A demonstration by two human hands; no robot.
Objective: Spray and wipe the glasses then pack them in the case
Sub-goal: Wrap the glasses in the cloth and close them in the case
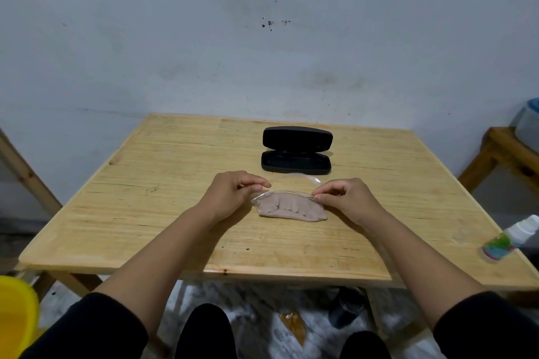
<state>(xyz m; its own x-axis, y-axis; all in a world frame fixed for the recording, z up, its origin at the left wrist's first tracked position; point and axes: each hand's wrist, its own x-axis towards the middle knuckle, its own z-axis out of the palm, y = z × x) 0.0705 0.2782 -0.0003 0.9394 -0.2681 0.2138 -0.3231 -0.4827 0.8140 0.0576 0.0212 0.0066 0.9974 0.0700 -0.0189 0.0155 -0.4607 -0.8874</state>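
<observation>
Now both hands pinch clear glasses [284, 194]: left hand [230, 191], right hand [348, 198] at ends, cloth [291, 208] between. Open case [296, 151] just beyond. Grip frame, not lenses.

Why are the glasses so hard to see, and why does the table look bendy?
Head view: the clear glasses nearly vanish in dim, flat light, showing only faint glints above the cloth; the wide lens bows the table edges; the spray bottle at the right edge looks smeared.
</observation>
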